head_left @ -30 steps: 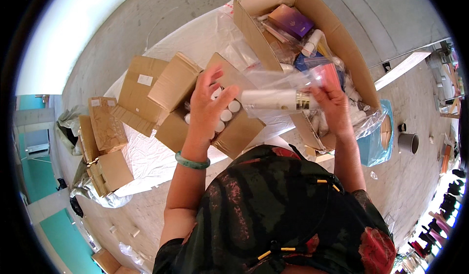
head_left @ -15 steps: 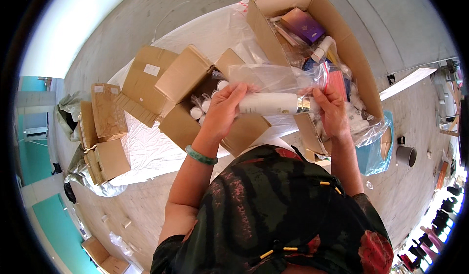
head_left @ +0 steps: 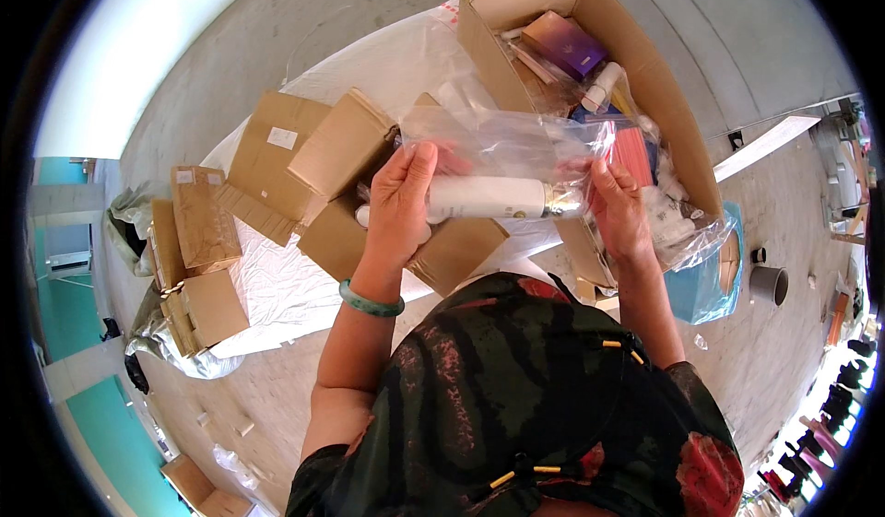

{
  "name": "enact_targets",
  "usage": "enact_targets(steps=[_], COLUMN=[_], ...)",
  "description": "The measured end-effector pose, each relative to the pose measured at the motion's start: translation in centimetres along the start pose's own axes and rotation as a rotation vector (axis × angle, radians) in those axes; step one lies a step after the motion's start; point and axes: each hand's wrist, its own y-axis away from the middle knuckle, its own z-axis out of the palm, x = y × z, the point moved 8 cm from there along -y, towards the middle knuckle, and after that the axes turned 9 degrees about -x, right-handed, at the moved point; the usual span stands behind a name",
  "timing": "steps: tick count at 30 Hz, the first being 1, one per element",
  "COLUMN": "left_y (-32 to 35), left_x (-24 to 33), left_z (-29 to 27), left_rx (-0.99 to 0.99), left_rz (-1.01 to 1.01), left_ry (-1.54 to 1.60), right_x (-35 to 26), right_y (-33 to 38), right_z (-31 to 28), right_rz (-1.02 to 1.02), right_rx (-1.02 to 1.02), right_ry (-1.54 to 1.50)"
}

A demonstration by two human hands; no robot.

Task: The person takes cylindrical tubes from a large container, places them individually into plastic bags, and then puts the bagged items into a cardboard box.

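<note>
A white bottle (head_left: 489, 198) with a gold neck lies sideways inside a clear zip bag (head_left: 516, 139), in front of my body. My left hand (head_left: 400, 190), a green bangle at its wrist, is closed round the bag at the bottle's left end. At the other end, by the bag's red strip, the fingers of my right hand (head_left: 618, 205) pinch the plastic. Behind my left hand, a small open carton (head_left: 346, 236) is partly hidden; white rounded ends show beside that hand.
At right stands a large open carton (head_left: 502, 52) holding a purple box (head_left: 564, 45), a white tube (head_left: 604, 86) and wrapped items. More cartons (head_left: 205, 213) sit at left on the white sheet (head_left: 277, 287). A blue bag (head_left: 705, 287) and grey pipe (head_left: 767, 285) are on the floor.
My left hand has shifted left with the bottle and bag. The plastic is stretched wider between both hands, and the gold neck has moved slightly left, away from my right hand.
</note>
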Motion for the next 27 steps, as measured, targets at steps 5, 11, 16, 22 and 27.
enact_targets(steps=[5,11,16,22,27], left_y=[-0.1,0.5,2.3,3.9,5.2], left_x=[-2.8,-3.6,-4.3,-6.7,-6.0], left_z=[-0.7,-0.9,-1.8,-3.9,-5.7], left_rx=[0.008,-0.015,-0.126,-0.115,-0.055], left_rz=[-0.028,-0.089,-0.207,-0.353,-0.299], left_ry=[0.233,0.367,0.390,0.336,0.395], right_x=[-0.5,4.1,3.5,4.2,4.4], right_y=[0.0,0.5,-0.1,-0.4,-0.8], right_z=[2.4,1.8,2.6,4.4,7.2], right_rz=[0.061,0.334,0.241,0.259,0.273], right_rx=[-0.058,-0.118,-0.126,-0.178,-0.132], right_ry=[-0.161,-0.035,0.077,0.076,0.009])
